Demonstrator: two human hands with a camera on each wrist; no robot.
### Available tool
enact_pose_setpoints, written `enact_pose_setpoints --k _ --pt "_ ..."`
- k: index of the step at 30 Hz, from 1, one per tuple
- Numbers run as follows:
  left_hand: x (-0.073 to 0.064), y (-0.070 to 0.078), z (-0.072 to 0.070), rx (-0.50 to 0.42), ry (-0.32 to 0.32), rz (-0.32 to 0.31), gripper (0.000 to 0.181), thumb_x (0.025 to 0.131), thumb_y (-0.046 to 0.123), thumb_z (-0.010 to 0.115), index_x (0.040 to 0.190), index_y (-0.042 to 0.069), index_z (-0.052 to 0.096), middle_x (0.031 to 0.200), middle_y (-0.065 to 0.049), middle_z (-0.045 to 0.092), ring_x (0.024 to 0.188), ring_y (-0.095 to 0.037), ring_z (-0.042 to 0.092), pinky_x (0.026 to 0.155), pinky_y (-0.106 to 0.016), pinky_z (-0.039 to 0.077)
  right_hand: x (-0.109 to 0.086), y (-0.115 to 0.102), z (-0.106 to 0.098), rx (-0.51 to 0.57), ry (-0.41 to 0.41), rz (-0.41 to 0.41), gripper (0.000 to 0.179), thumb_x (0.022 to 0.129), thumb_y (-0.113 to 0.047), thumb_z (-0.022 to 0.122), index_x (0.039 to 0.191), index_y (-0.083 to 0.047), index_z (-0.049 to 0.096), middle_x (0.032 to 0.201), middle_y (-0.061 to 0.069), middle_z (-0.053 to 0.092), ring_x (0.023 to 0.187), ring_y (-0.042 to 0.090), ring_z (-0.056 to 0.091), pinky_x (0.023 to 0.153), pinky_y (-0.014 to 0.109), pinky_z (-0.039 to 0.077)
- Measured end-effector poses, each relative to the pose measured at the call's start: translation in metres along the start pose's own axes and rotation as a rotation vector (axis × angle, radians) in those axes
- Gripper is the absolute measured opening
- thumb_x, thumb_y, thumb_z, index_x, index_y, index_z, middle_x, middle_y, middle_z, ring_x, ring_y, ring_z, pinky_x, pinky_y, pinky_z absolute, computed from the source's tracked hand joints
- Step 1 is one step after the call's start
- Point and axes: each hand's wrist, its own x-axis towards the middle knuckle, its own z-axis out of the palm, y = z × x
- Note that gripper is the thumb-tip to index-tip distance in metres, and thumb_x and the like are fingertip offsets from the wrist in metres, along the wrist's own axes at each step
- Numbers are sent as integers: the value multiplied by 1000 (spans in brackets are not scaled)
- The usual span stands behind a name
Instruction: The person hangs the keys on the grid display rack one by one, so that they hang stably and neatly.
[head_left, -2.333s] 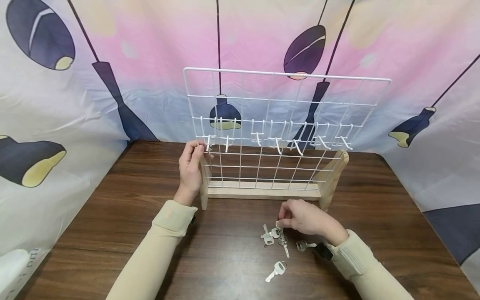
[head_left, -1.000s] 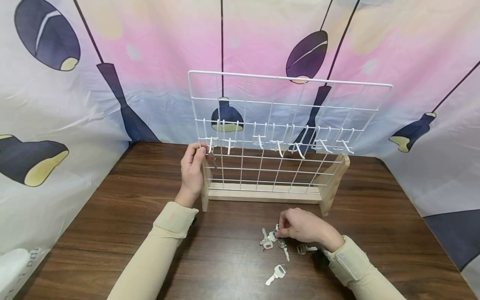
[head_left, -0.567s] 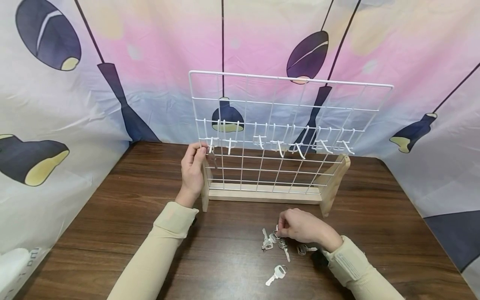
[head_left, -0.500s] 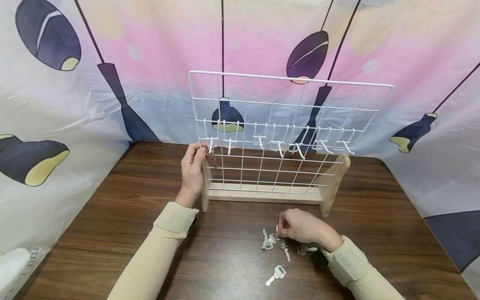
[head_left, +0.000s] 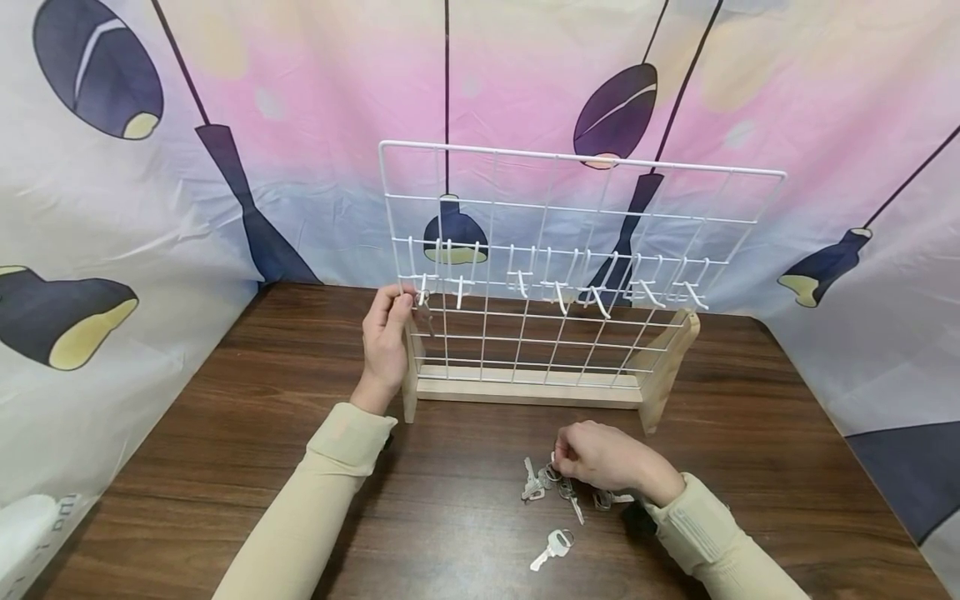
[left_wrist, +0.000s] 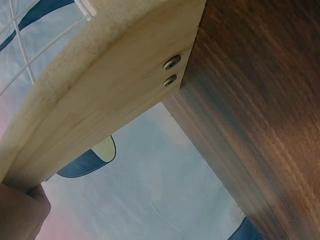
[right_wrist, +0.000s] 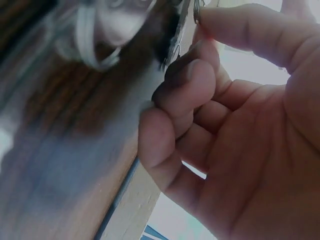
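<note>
Over the last couple of seconds little had shifted. The left hand point(head_left: 384, 340) stayed up at the left end of the white wire rack point(head_left: 581, 171), its fingers pinched on a key point(head_left: 425, 315) that hung by the leftmost hook point(head_left: 421, 287); earlier the key was not yet seen dangling there, so it seemed to have been brought onto or right beside that hook, though whether its ring had truly caught on the hook could not be told. The right hand point(head_left: 600, 458) had sunk slightly toward the surface point(head_left: 225, 433) and remained curled over the cluster of keys point(head_left: 551, 482) in front of the rack's wooden base point(head_left: 525, 388), its fingertips point(right_wrist: 212, 20) nipping a small ring, as the right wrist view showed. One loose key point(head_left: 551, 547) lay apart, nearer the person, unmoved. Judged from this, one key was at the rack and another was being picked from the pile.
</note>
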Motion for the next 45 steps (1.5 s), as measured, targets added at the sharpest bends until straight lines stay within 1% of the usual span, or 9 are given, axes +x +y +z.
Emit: enact_pose_setpoints --k 4,10,14,17,22,31,38,42,45 --pt "1 1 0 -16 -3 1 16 100 2 42 102 -3 58 94 0 58 81 -12 58 74 -25 48 0 -1 -1 6 -5 -13 14 85 -12 62 76 -20 58 66 -13 51 57 2 46 53 23 41" --pt "1 5 1 -11 -4 -17 24 100 -4 39 102 7 60 93 3 58 80 -10 58 74 -24 48 0 -2 -2 39 -10 -27 13 84 -12 62 77 -21 56 66 -13 51 56 1 46 52 22 40" --pt "1 15 5 5 0 -20 22 98 -8 38 100 0 58 92 0 57 79 -8 56 73 -23 47 -1 -4 -4 82 6 -29 13 84 -10 62 78 -20 56 65 -13 50 56 1 46 51 22 41" --pt "0 16 5 5 3 -22 20 98 -7 38 101 -3 58 92 1 57 79 -8 55 74 -22 46 -1 -6 -6 112 37 -43 13 83 -9 62 79 -19 56 64 -14 49 55 0 45 52 22 41" --pt "0 2 0 -8 -3 -11 19 100 1 41 102 4 60 93 2 58 80 -12 56 75 -23 47 0 -9 -10 161 97 -74 14 85 -10 63 79 -19 55 67 -13 50 59 1 46 55 22 43" --pt "0 3 0 5 -9 -20 20 101 0 41 102 8 59 93 2 58 80 -15 56 74 -25 48 2 -13 -13 261 196 -107 12 83 -6 62 80 -16 57 71 -11 52 64 4 51 58 22 46" --pt "0 17 5 -4 -14 -19 27 99 -8 36 101 7 59 91 5 57 80 -9 56 74 -23 47 4 -19 -17 314 287 -112 14 89 -12 66 81 -20 57 69 -10 50 63 5 48 56 22 43" --pt "0 29 10 1 -11 -18 26 98 -7 36 100 7 58 91 6 57 81 -7 55 75 -22 46 6 -27 -21 371 343 -72 12 91 -16 66 82 -21 59 69 -9 52 62 7 49 55 22 43" --pt "-1 32 11 9 -8 -20 26 98 -7 37 101 7 58 91 7 57 82 -7 55 76 -22 45 8 -34 -25 420 399 -36 10 91 -18 67 84 -22 61 70 -8 54 63 10 50 56 24 43"
